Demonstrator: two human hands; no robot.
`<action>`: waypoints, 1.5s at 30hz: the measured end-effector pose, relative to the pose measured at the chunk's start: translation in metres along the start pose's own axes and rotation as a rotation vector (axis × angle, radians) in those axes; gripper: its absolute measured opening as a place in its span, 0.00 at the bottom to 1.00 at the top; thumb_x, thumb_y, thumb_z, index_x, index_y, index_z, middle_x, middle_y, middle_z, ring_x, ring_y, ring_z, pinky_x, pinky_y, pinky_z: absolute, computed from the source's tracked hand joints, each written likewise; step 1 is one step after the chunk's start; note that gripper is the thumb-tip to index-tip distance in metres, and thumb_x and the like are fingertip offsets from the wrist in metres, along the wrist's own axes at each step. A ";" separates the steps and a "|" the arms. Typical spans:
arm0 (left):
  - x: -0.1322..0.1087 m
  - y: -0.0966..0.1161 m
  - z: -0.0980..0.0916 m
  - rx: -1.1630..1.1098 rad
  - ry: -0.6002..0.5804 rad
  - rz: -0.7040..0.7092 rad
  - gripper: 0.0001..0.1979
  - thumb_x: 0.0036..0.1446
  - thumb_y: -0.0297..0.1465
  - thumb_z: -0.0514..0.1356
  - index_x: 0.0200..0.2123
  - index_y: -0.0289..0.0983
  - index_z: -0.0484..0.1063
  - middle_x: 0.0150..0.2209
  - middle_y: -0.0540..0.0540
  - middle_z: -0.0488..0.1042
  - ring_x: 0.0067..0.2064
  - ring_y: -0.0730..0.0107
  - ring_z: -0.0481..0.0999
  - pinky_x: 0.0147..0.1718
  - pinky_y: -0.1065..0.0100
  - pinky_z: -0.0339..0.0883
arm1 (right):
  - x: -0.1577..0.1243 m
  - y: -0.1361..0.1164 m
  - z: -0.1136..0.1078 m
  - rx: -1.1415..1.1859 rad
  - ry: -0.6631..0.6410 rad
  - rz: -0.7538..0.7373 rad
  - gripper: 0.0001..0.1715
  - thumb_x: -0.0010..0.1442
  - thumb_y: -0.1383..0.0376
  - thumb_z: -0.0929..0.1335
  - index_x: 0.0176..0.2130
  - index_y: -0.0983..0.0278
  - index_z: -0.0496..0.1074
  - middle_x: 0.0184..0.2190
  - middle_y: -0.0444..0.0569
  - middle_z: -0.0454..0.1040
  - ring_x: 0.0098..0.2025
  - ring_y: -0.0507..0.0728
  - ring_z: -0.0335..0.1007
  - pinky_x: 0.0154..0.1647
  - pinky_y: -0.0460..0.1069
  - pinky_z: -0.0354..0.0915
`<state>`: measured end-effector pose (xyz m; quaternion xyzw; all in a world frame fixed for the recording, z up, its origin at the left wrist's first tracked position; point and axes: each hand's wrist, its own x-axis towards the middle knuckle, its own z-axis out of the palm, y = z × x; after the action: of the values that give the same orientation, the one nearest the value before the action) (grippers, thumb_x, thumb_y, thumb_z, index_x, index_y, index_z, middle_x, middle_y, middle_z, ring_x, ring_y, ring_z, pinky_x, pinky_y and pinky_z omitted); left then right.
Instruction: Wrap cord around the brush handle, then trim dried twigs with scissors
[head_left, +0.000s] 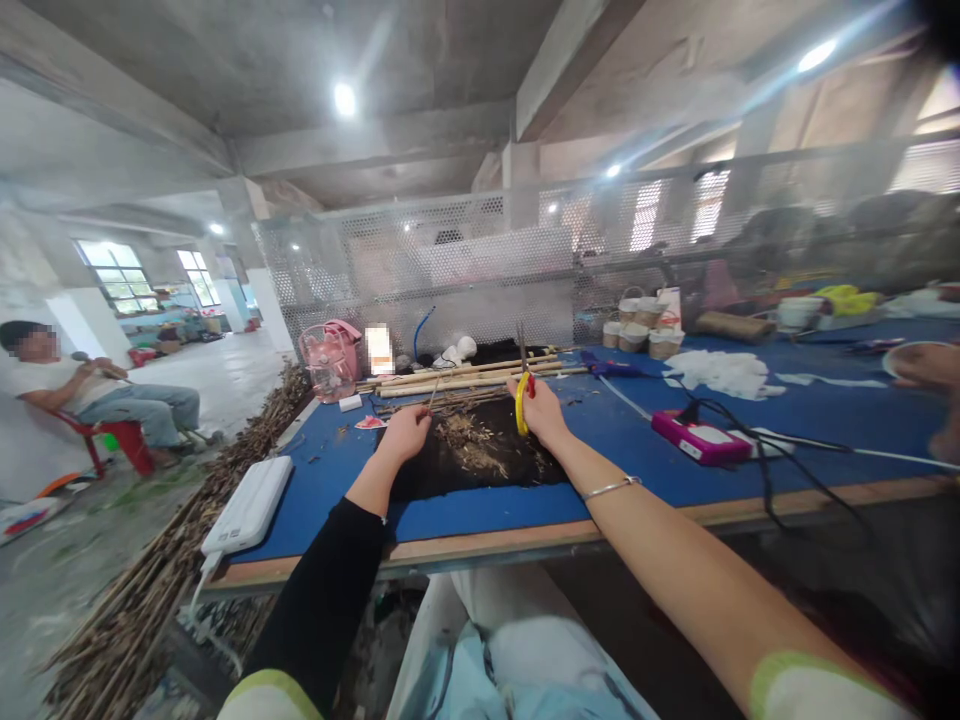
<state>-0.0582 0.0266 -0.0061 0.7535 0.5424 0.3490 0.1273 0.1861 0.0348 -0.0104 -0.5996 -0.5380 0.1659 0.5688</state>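
Yellow-handled scissors [521, 405] sit in the right hand [541, 415], its fingers curled around the handles above the right part of the black cloth [427, 482], with the blades pointing up and away past its far edge; whether the blades are parted is too blurred to tell. Over the cloth's left part, the left hand [407, 432] has its fingers closed in a pinch on a thin stem [433, 393], whose tip juts up toward the cloth's far side. Scissors and stem stand apart, so no cut is being made at this moment. Between the hands, brown scraps [472, 445] and short pale bits are strewn over the cloth, so the work looks well begun, though not finished, since one stem is in hand. How many pieces are done cannot be told, as no sorted pile shows clearly. Just beyond the cloth lie long pale poles [465, 378], apparently whole; whether they count as work left is unclear. Left of the cloth, past the edge of the blue bench [450, 512], dry stalks [195, 530] are heaped in quantity, seemingly untrimmed. Right of the cloth rests a magenta box [701, 437] with dark cables.
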 end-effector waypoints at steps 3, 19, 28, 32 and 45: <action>-0.003 0.017 0.005 -0.495 -0.048 -0.120 0.07 0.49 0.31 0.57 0.31 0.34 0.71 0.21 0.50 0.70 0.24 0.72 0.70 0.31 0.68 0.66 | -0.004 -0.003 0.002 -0.006 -0.106 -0.046 0.26 0.46 0.42 0.63 0.26 0.63 0.61 0.23 0.43 0.64 0.27 0.52 0.56 0.30 0.47 0.54; -0.005 0.028 0.015 -1.187 0.074 -0.260 0.14 0.41 0.29 0.65 0.29 0.35 0.62 0.28 0.49 0.73 0.29 0.75 0.73 0.29 0.72 0.65 | -0.009 0.003 0.012 -0.049 -0.343 -0.332 0.11 0.44 0.59 0.65 0.27 0.63 0.63 0.21 0.41 0.63 0.25 0.51 0.56 0.29 0.46 0.56; -0.007 0.029 0.017 -1.108 0.019 -0.177 0.18 0.40 0.35 0.66 0.33 0.36 0.63 0.32 0.47 0.74 0.29 0.74 0.73 0.24 0.75 0.64 | -0.012 0.003 0.014 -0.029 -0.414 -0.361 0.12 0.45 0.57 0.65 0.28 0.63 0.63 0.22 0.41 0.63 0.26 0.51 0.57 0.30 0.46 0.57; -0.009 0.028 0.016 -1.114 -0.137 -0.202 0.18 0.41 0.35 0.66 0.34 0.36 0.64 0.28 0.50 0.73 0.24 0.78 0.71 0.22 0.76 0.63 | -0.014 0.000 0.014 -0.020 -0.418 -0.342 0.15 0.47 0.55 0.66 0.27 0.63 0.62 0.21 0.40 0.60 0.25 0.50 0.53 0.28 0.45 0.55; -0.017 0.034 0.021 -1.083 -0.438 -0.227 0.16 0.42 0.36 0.66 0.33 0.32 0.70 0.25 0.46 0.73 0.26 0.74 0.72 0.27 0.72 0.65 | -0.019 0.000 0.018 -0.064 -0.519 -0.377 0.19 0.53 0.49 0.62 0.31 0.64 0.61 0.24 0.41 0.62 0.27 0.50 0.55 0.30 0.46 0.56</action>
<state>-0.0223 0.0022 -0.0080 0.5730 0.3256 0.3965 0.6391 0.1646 0.0287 -0.0237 -0.4447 -0.7715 0.1881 0.4143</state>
